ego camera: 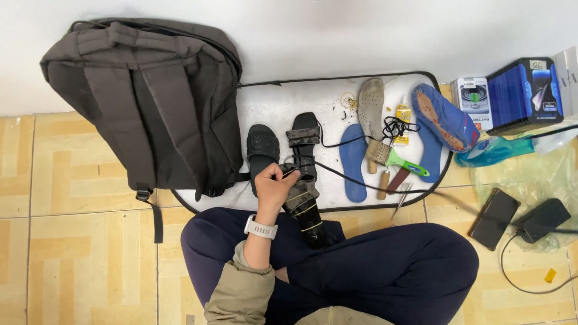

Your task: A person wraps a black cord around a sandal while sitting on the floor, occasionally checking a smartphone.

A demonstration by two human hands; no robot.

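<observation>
My left hand (274,186), with a white watch on its wrist, is closed around the upper end of a black sandal (306,212). The sandal rests on my lap, toe end toward me, with thin yellow bands wrapped around it. Just beyond the hand on a white mat (277,105) lie a bare black sandal sole (263,149) and a second black sandal (304,139) with a grey-brown strap. A black cord (361,179) runs from near my fingers to the right across the mat. My right hand is out of sight.
A dark backpack (144,102) leans on the wall at left. The mat also holds blue insoles (353,161), a grey insole (371,101), a blue shoe sole (445,117), a green-handled brush (397,157) and a glue bottle (404,114). Boxes (521,93), a phone (495,218) and a black charger (542,219) lie at right.
</observation>
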